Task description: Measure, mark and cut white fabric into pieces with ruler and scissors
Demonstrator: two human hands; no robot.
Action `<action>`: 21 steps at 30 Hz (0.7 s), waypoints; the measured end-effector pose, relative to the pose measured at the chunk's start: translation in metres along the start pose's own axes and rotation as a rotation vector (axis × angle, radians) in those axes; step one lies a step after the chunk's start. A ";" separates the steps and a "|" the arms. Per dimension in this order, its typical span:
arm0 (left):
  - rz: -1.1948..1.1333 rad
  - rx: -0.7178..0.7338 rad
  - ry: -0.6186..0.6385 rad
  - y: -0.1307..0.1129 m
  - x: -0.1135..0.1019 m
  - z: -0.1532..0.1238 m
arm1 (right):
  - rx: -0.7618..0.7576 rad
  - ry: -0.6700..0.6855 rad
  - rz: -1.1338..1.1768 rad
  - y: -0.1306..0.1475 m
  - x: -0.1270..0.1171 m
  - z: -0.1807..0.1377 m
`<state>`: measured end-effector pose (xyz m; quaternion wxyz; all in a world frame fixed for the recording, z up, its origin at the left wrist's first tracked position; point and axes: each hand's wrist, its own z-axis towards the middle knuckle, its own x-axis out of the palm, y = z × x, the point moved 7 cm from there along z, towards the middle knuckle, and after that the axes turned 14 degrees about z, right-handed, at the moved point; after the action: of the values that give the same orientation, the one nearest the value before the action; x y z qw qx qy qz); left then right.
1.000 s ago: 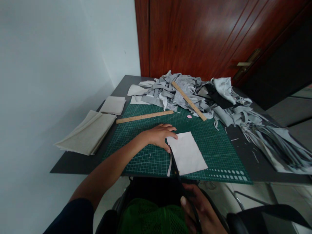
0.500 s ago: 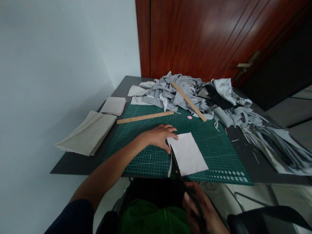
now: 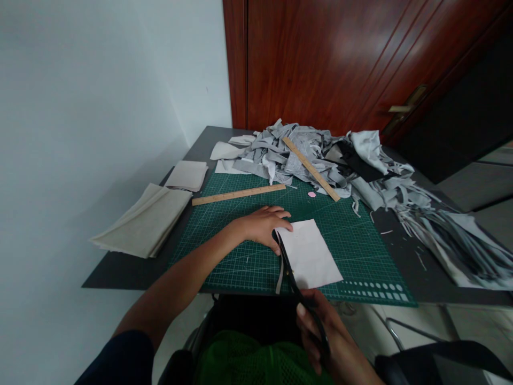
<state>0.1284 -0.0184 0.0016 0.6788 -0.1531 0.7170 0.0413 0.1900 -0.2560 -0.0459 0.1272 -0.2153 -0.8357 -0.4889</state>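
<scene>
A white fabric piece (image 3: 315, 254) lies on the green cutting mat (image 3: 360, 240) near the table's front edge. My left hand (image 3: 266, 227) rests at its upper left corner, fingers spread and the index fingertip on the cloth. In my right hand (image 3: 324, 331), below the table edge, are black scissors (image 3: 295, 289) gripped by the handles. Their blades run along the left side of the fabric, with the tips close to my left thumb. A narrow cut strip (image 3: 279, 275) hangs off that side, left of the blades. The exact blade gap is hard to make out.
A wooden ruler (image 3: 238, 194) lies on the mat; another ruler (image 3: 310, 168) leans across a heap of grey fabric scraps (image 3: 276, 152). Folded cream cloth (image 3: 144, 222) and a smaller stack (image 3: 187, 175) sit left. Long grey strips (image 3: 460, 240) lie right. A pink oval (image 3: 311, 194) is on the mat.
The scissors and my right hand have moved slightly forward and left along the fabric's edge, blades now nearer its upper corner. My left hand stays in place.
</scene>
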 end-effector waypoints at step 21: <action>-0.078 0.014 -0.024 0.008 -0.006 -0.001 | -0.012 -0.042 -0.034 0.004 0.000 -0.004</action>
<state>0.1249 -0.0097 0.0065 0.6896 -0.1757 0.7025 0.0116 0.1917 -0.2574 -0.0409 0.1000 -0.2121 -0.8387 -0.4915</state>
